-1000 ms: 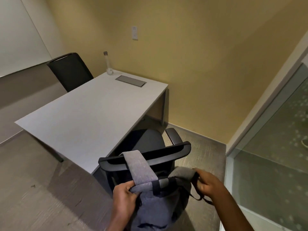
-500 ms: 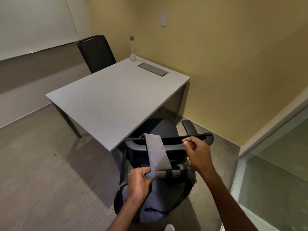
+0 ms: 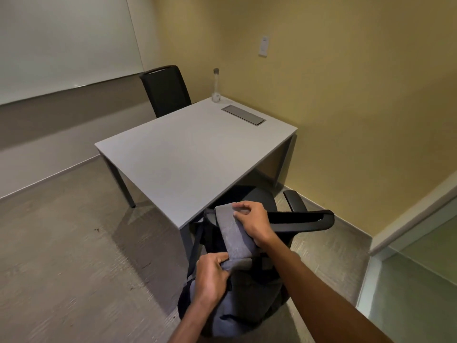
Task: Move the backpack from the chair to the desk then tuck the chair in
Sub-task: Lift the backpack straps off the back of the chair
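A grey backpack [image 3: 237, 308] hangs behind the backrest of a black office chair [image 3: 304, 220], its wide grey strap looped over the top of the backrest. My left hand [image 3: 212, 276] grips the top of the backpack below the strap. My right hand [image 3: 249, 221] is closed on the strap where it lies over the backrest. The chair's seat sits partly under the near right corner of the light grey desk [image 3: 183, 154]. The lower chair is hidden by the bag and my arms.
A second black chair [image 3: 165, 90] stands at the desk's far side. A clear bottle [image 3: 216, 85] and a metal cable hatch [image 3: 243, 115] are at the desk's far end. A yellow wall is on the right, a glass partition [image 3: 420, 268] at the near right, and a whiteboard on the left wall.
My right hand has moved from the backrest's top edge onto the strap over it. The view has shifted, so the desk and chair appear further right. My left hand keeps its grip.
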Demonstrator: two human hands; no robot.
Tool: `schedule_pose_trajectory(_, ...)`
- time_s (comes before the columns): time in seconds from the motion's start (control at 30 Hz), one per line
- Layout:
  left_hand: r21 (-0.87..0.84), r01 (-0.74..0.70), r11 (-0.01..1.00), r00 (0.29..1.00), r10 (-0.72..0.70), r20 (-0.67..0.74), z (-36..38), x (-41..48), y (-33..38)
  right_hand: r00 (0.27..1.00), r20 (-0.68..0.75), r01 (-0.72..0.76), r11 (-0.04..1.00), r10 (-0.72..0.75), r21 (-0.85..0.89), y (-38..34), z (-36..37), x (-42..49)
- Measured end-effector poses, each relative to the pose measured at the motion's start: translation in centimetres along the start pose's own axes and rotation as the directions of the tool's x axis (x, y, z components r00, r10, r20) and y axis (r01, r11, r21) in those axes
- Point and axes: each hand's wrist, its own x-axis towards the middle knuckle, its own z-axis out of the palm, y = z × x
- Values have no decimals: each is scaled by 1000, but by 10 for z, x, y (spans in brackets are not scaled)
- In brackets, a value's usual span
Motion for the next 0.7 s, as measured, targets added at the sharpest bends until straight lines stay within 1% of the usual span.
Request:
schedule_pose_trajectory(0.17,-51,48,998,997,-51,-63,-17,-13,2,993,73,91,995,-94,48,-19,28,-10)
schedule_pose_trajectory(0.27,-64,80,995,991,-86,-101,-29,-27,4,978,165,139,990,-131,-34,-25,45,-17)
schedule_pose_trajectory(0.37,-23,116,993,986,-118,-114,-36,-43,4,963,255,129,983,-92,-131,-26,59,-28)
schedule_pose_trajectory(0.47,46,116,992,988,-111,-107,-42,-58,-3,940,336,140,961,-53,-238,-23,69,-46)
schedule_pose_trajectory(0.53,58,123,991,989,-118,-87,-46,-68,-10,932,364,102,961,-2,-256,-14,72,-59)
schedule_pose_trajectory(0.63,-44,242,969,967,-245,-76,-47,-82,-17,916,397,48,964,62,-260,0,69,-79)
schedule_pose_trajectory(0.67,-56,248,967,964,-252,-82,-48,-86,-18,911,407,45,969,60,-244,4,64,-87)
schedule_pose_trajectory(0.7,-27,235,972,968,-237,-88,-48,-91,-18,911,408,36,977,54,-210,8,58,-93)
